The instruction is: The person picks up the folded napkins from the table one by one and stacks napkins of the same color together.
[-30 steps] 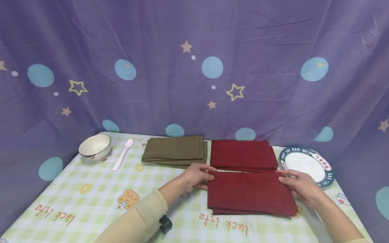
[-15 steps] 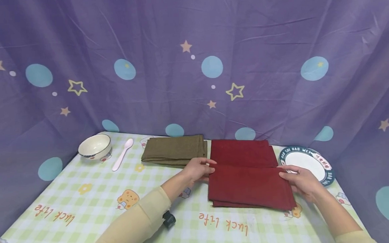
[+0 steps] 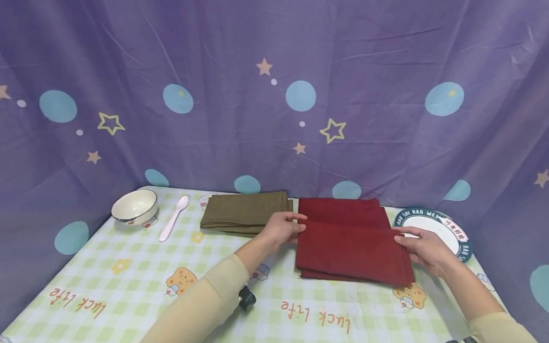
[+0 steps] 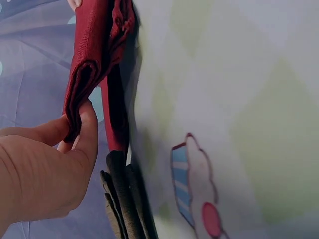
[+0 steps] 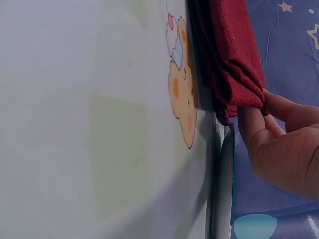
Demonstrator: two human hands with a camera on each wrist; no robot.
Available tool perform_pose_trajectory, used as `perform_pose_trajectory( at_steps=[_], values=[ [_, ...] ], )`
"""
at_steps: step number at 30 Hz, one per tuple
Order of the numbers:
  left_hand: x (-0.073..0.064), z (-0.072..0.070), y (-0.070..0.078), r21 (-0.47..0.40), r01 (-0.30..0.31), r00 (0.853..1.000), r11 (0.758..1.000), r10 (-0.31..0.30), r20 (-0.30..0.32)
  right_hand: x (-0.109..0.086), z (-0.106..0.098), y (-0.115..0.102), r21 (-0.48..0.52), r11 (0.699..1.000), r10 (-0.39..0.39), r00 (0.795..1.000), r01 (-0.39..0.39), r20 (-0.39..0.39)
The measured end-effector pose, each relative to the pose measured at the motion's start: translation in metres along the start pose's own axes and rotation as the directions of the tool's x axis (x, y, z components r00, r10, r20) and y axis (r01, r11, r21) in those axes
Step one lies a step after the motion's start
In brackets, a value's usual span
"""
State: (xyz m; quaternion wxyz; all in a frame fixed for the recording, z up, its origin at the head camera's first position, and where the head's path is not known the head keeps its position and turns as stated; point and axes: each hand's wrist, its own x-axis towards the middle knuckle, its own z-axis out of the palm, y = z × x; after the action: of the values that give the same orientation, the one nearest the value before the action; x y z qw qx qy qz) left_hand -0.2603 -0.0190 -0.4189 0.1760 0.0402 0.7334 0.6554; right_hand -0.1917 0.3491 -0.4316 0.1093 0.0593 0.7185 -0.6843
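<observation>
A folded dark red cloth [image 3: 353,253] spans both hands. My left hand [image 3: 279,231] pinches its far left corner between thumb and fingers, and my right hand [image 3: 425,247] pinches the far right corner. In the left wrist view the gripped edge shows several stacked layers, raised at my left hand [image 4: 47,169]. The right wrist view has my right hand [image 5: 289,144] with fingers under the folded edge and thumb on top. Behind lies a second folded red cloth [image 3: 341,208], whose near part the held one overlaps in the head view.
A folded olive-brown cloth [image 3: 244,209] lies left of the rear red one. At the far left are a white bowl [image 3: 135,206] and a pink spoon [image 3: 174,218]. A plate with a dark green rim [image 3: 407,216] sits by my right hand. A purple curtain [image 3: 235,132] hangs behind the table.
Both hands have moved the held red cloth away from the body, toward the back. It now covers more of the rear red cloth in the head view. Bowl, spoon and plate stay put.
</observation>
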Motion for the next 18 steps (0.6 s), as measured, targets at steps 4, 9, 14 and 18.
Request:
perform_pose_trajectory(
  at_steps=[4,9,14,18],
  values=[
    [0.004,0.002,0.005,0.011,-0.010,1.000,1.000,0.010,-0.023,0.005,-0.001,-0.003,0.005,1.000,-0.005,1.000,0.005,-0.010],
    [0.010,0.004,0.010,0.032,-0.024,0.999,0.999,0.025,-0.038,0.011,-0.002,-0.007,-0.024,1.000,0.004,0.999,-0.005,-0.034],
    [0.017,0.004,0.011,0.027,-0.020,0.999,0.999,0.021,-0.045,0.017,-0.003,-0.009,-0.045,0.999,0.028,0.999,-0.030,-0.041],
    [0.023,0.003,0.011,0.024,-0.032,0.998,0.999,0.033,-0.049,0.024,-0.003,-0.010,-0.048,0.998,0.032,0.998,-0.034,-0.048]
  ],
)
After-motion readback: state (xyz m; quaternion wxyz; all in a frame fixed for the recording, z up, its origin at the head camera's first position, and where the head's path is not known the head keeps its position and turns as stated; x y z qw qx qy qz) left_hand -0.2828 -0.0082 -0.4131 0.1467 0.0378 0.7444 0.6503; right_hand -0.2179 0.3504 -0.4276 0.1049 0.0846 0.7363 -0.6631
